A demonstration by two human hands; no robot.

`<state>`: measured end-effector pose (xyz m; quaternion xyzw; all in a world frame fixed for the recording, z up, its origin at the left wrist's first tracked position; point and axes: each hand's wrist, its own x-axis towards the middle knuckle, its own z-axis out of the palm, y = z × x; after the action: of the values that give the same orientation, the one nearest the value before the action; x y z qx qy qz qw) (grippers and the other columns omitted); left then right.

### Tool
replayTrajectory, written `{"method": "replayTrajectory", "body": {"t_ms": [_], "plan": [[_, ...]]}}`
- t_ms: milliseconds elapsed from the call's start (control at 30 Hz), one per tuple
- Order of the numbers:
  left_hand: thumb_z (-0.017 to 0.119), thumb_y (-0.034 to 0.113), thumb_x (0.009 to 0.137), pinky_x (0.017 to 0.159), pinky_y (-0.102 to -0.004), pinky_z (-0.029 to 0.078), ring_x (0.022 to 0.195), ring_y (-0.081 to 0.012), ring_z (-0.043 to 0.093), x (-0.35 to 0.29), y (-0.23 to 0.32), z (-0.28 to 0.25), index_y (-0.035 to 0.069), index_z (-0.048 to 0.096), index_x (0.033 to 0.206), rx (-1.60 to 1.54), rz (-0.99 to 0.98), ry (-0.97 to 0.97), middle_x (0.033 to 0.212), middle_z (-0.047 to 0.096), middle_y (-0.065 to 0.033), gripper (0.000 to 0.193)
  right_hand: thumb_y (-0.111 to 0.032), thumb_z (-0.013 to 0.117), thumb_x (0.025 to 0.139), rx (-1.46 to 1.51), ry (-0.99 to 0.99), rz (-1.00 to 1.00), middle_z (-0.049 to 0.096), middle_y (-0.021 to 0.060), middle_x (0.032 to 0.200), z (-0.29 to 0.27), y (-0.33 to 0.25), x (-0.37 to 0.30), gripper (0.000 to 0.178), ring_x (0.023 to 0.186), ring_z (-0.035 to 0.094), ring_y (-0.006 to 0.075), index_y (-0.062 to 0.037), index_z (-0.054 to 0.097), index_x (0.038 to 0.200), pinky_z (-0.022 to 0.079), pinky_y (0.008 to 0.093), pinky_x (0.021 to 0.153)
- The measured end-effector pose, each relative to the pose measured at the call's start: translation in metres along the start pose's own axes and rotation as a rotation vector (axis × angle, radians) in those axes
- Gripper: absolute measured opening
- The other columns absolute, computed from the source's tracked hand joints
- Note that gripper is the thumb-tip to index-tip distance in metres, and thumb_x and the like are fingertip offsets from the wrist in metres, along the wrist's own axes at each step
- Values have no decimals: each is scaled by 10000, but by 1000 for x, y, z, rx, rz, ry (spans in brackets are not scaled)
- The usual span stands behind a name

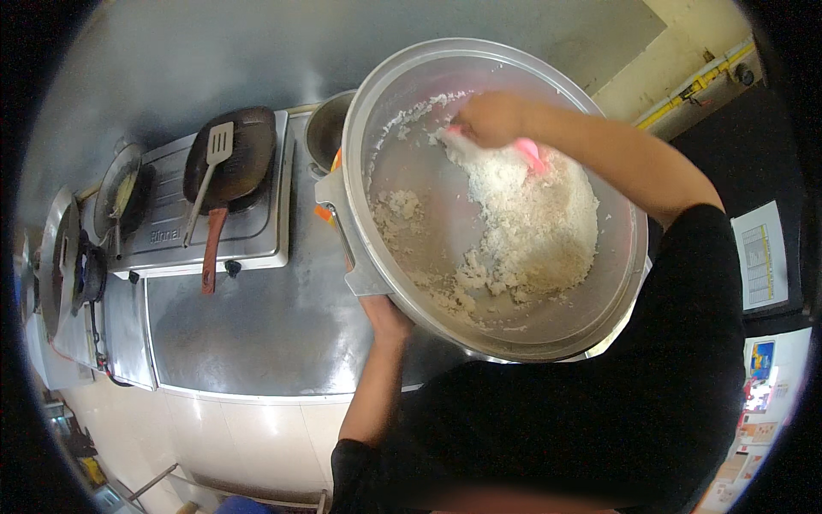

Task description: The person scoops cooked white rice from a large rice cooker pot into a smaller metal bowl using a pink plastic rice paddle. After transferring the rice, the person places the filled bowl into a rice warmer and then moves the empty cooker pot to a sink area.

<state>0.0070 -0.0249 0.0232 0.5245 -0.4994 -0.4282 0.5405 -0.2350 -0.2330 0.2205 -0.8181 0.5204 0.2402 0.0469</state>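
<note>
"White rice [548, 231], clumped and crumbly, is heaped in the right part of that big metal pot [432, 188] — with loose bits along its left and far sides."

"And the right grip [490, 120]?"

"Inside the pot, over the far part of the heap. It looks closed around a pink utensil [531, 156], though everything is blurred there and I can't make out the utensil's full shape."

"What about the left grip [390, 319]?"

"At the pot's near left side, just beside a metal handle [361, 281]. Its fingers are hidden behind the pot, so I cannot tell whether it is wide or narrow."

"What stands around the pot?"

"Grey metal tabletop [248, 338] spreads to the left. A silver stove [167, 171] stands there, bearing a dark square pan [250, 150] whose red-brown handle points to the near side. A slotted spatula [220, 144] lies across that pan. Farther left is a smaller round pan [125, 193], and a metal vessel [325, 133] shows between the stove and the big pot."

"Anything to the right?"

"Yellow pipe [698, 87] along the far wall — and, nearer, a white printed sheet [760, 257]."
</note>
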Motion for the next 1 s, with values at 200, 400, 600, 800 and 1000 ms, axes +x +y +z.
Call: {"method": "replayTrajectory", "body": {"t_ms": [200, 400, 600, 800, 1000], "plan": [[551, 211, 997, 792, -384, 521, 950, -243, 645, 7, 0, -8, -33, 620, 1192, 33, 47, -24, 1079, 666, -133, 320, -240, 480, 1036, 54, 174, 181, 662, 219, 1196, 9, -21, -81, 420, 1075, 662, 394, -193, 504, 1453, 541, 496, 923], [436, 281, 1062, 837, -358, 524, 1009, -233, 625, 4, 6, 5, -39, 574, 1248, -331, -35, 163, 1118, 629, -122, 395, -46, 557, 925, -150, 898, 41, 644, 168, 1180, 19, 25, -88, 585, 1079, 642, 367, -261, 487, 1465, 553, 449, 890], [530, 243, 1011, 959, -418, 482, 1147, -284, 591, -3, -14, -10, -48, 557, 1298, 302, 57, 57, 1217, 617, -175, 409, -13, 589, 899, 101, 599, -139, 663, 146, 1171, 40, -1, 5, 537, 1106, 640, 355, -225, 599, 1393, 544, 430, 930], [540, 290, 994, 1020, -450, 438, 1221, -317, 556, 11, -38, -17, -40, 555, 1325, 322, 158, 13, 1282, 595, -203, 467, -16, 632, 888, 693, 223, -328, 661, 137, 1220, 4, 3, -8, 540, 1111, 644, 350, -237, 626, 1381, 531, 424, 981], [537, 271, 1008, 961, -418, 477, 1165, -283, 587, 6, -37, -18, -32, 543, 1338, 96, 76, -10, 1267, 608, -178, 448, -19, 613, 910, 418, 687, -139, 664, 141, 1203, 22, 21, -55, 481, 1057, 661, 348, -207, 644, 1351, 547, 427, 936]]}}
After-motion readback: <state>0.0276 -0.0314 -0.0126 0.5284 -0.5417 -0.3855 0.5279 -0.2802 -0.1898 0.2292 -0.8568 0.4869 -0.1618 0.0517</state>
